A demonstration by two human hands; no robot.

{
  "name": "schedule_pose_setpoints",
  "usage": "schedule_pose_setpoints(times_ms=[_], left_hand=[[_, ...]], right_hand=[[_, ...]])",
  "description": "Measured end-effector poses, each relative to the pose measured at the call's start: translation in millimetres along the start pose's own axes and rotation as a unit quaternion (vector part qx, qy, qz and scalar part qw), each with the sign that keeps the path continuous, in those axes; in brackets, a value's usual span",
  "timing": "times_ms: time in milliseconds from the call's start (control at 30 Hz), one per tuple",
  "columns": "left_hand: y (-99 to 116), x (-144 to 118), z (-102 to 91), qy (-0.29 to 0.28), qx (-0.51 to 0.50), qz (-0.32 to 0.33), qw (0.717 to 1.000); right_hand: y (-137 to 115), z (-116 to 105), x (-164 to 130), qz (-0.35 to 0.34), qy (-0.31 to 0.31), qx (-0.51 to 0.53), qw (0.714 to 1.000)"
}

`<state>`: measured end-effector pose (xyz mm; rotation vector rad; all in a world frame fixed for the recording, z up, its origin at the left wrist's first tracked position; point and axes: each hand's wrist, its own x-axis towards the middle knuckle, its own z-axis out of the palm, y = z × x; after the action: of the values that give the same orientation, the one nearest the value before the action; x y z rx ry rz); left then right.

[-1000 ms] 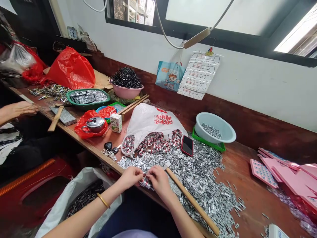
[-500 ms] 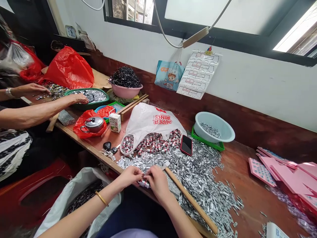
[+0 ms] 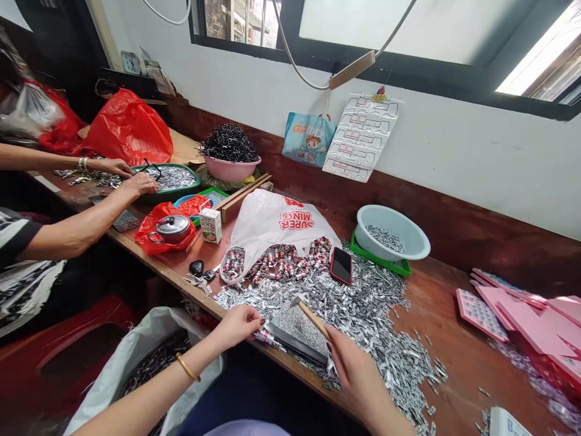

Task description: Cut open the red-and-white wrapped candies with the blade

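My right hand point(image 3: 358, 378) has left the small roll point(image 3: 265, 336), drawn back right and gripped the wooden stick point(image 3: 313, 319), lifting it.

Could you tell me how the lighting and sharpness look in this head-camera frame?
In the head view, the window top right is blown out; the wall edge bows from wide-angle distortion; the right hand on the wooden stick is slightly soft, and the left hand is sharper.

A single head-worn camera looked forward and down from above the seated person's lap, close over the near edge of the long brown wooden workbench point(image 3: 454, 357). It faced the white plastered wall point(image 3: 454, 145) and dark-framed window point(image 3: 408, 57), its wide view taking in a co-worker's arms at far left.
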<state>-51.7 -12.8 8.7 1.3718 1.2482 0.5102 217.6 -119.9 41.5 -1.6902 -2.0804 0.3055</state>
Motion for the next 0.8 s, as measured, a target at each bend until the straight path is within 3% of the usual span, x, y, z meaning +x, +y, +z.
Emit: schedule_pose_setpoints(times_ms=[100, 200, 467, 667, 800], left_hand=[[-2, 0, 0.2, 0.003, 0.006, 0.003, 1.000], [-5, 1, 0.6, 0.003, 0.011, 0.005, 1.000], [-8, 2, 0.9, 0.001, 0.016, 0.009, 1.000], [-4, 0, 0.3, -0.009, 0.007, 0.006, 1.000], [-1, -1, -1.7, -0.032, -0.003, 0.002, 0.999]], right_hand=[[-23, -6, -2, -0.053, -0.054, 0.033, 0.997], [-34, -5, -4, -0.068, -0.062, 0.021, 0.996], [-33, 9, -4, -0.080, -0.095, -0.051, 0.991], [-35, 10, -5, -0.081, -0.089, -0.100, 0.988], [-34, 8, -3, -0.079, -0.065, -0.065, 0.993]])
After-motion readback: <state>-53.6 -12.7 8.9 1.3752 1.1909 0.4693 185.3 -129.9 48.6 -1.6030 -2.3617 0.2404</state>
